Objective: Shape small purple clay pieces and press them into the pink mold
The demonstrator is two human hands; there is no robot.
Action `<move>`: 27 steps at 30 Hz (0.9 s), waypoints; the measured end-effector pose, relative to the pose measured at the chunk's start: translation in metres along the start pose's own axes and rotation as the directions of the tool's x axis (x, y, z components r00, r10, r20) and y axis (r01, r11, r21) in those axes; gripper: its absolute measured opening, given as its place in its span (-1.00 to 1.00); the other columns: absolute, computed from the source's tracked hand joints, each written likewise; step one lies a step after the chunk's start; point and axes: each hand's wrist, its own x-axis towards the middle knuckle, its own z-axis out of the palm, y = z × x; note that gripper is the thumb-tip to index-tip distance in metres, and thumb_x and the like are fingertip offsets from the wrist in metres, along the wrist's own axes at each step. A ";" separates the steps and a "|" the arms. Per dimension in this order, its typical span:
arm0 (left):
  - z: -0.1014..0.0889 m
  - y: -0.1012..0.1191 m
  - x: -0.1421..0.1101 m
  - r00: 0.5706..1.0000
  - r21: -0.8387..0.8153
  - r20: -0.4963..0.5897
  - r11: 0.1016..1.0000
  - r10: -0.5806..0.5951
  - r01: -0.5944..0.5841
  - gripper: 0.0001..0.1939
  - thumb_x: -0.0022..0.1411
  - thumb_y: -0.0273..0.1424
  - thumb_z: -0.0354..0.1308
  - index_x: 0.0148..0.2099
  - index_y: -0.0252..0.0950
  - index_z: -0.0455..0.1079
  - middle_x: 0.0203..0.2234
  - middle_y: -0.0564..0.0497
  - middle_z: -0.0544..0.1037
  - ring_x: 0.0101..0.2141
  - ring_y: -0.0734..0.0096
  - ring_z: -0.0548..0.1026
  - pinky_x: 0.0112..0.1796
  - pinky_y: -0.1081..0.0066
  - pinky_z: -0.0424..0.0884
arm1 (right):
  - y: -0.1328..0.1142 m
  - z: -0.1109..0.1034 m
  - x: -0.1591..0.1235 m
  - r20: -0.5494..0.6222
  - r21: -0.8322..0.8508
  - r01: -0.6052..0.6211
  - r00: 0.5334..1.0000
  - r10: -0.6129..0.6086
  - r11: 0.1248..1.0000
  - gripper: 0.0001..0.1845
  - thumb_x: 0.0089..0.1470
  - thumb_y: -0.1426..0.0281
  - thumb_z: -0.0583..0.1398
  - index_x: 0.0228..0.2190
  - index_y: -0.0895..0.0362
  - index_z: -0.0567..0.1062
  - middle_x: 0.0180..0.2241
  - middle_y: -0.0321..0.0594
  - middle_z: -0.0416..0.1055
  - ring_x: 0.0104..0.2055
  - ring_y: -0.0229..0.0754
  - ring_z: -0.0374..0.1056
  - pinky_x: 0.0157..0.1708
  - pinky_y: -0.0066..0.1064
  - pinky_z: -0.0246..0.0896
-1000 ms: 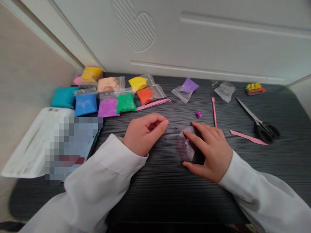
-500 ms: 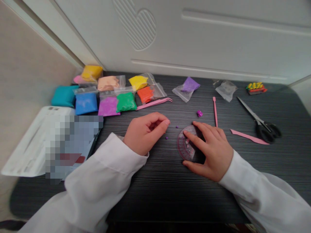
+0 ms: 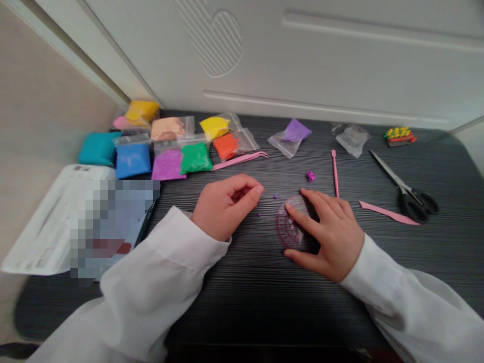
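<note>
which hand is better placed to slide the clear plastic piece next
Probably the right hand: its spread fingers reach around the clear plastic piece, index finger over it. The left hand is curled and apart from it, with small purple bits lying between.

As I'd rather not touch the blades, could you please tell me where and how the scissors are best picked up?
Probably by the black handles, coming from the person's right. The scissors lie on the table with their blades pointing away to the far left, and the pink knife lies close along the handles' near-left side.
</note>
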 end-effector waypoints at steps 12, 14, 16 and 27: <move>0.002 0.002 0.002 1.000 -0.021 -0.008 1.000 -0.012 0.012 -0.75 0.10 -0.27 -0.05 -0.38 -0.33 0.34 -0.59 0.09 0.39 -0.60 0.61 0.27 -0.57 0.60 0.18 | -0.001 0.000 0.000 0.019 -0.004 -0.021 1.000 0.021 1.000 -0.31 -0.15 0.03 0.08 0.01 0.06 0.19 0.10 0.04 -0.05 0.08 0.14 -0.09 -0.08 0.01 -0.17; 0.001 0.001 0.002 1.000 -0.023 -0.005 1.000 -0.003 0.003 -0.76 0.10 -0.28 -0.05 -0.38 -0.33 0.34 -0.59 0.10 0.38 -0.60 0.62 0.27 -0.56 0.61 0.18 | -0.001 0.000 0.000 0.030 -0.006 -0.027 0.999 0.027 1.000 -0.31 -0.15 0.03 0.07 0.01 0.06 0.19 0.10 0.04 -0.06 0.08 0.14 -0.10 -0.08 0.01 -0.18; 0.001 0.000 0.001 1.000 -0.018 0.000 1.000 0.004 -0.004 -0.76 0.10 -0.28 -0.05 -0.38 -0.33 0.34 -0.58 0.10 0.38 -0.59 0.62 0.28 -0.56 0.61 0.19 | -0.002 0.000 0.000 0.031 -0.008 -0.029 0.999 0.029 1.000 -0.32 -0.14 0.03 0.07 0.01 0.06 0.19 0.10 0.04 -0.06 0.08 0.15 -0.10 -0.08 0.01 -0.18; 0.001 -0.001 0.002 1.000 -0.003 0.007 1.000 0.023 -0.023 -0.76 0.11 -0.27 -0.05 -0.38 -0.32 0.34 -0.58 0.10 0.39 -0.59 0.61 0.28 -0.54 0.60 0.19 | -0.001 0.002 -0.002 0.020 -0.002 -0.018 1.000 0.018 1.000 -0.44 -0.13 0.03 0.06 -0.08 -0.02 0.30 0.11 0.03 -0.08 0.09 0.15 -0.11 -0.08 0.00 -0.20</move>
